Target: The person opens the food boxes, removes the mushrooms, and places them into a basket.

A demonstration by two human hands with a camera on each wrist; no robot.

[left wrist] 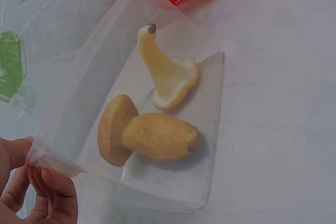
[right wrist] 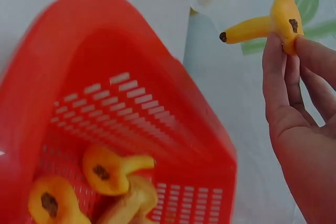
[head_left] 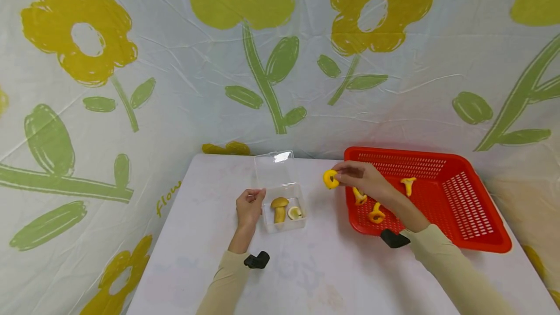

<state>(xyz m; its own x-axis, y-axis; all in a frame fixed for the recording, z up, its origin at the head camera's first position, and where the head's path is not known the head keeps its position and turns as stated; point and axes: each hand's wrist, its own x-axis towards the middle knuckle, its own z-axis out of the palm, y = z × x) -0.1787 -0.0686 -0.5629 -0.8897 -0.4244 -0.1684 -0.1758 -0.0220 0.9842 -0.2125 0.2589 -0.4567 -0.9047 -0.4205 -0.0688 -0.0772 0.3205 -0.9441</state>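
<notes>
My left hand (head_left: 248, 212) pinches the left edge of a clear plastic box (head_left: 284, 228), near its hinge. The lid (head_left: 273, 170) of that box stands raised at the back. Inside lie a brown thick-stemmed mushroom (left wrist: 157, 136) and a pale mushroom (left wrist: 167, 74) with a curved stem. Just left of the red basket, my right hand (head_left: 367, 180) holds a yellow mushroom (right wrist: 286, 19) between thumb and fingers. Its cap has a dark patch, and the dark stem tip points away from the hand in the right wrist view.
A red perforated basket (head_left: 485, 246) stands at the right of the white table (head_left: 306, 276). Several yellow mushrooms (head_left: 375, 214) lie in it, mostly at its left end. Behind the table hangs a cloth (head_left: 175, 52) printed with flowers.
</notes>
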